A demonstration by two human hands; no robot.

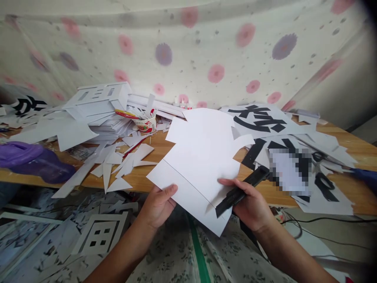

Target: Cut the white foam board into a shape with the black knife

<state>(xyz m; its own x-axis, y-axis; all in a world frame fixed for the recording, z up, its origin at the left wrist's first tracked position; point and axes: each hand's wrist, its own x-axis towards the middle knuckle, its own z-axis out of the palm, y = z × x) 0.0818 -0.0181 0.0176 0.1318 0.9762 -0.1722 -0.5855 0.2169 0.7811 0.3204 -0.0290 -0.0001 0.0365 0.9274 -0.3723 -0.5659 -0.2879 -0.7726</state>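
Observation:
My left hand grips the near left edge of a large white sheet that hangs over the front edge of the wooden table. A thin straight line runs across the sheet's lower part. My right hand holds a black utility knife against the sheet's right side, its tip down near the end of that line.
White offcuts and stacked white cut-out boards cover the table's left. A paper cup stands behind them. Sheets with black characters lie at right. A purple bag sits far left. Cut-out scraps litter the floor.

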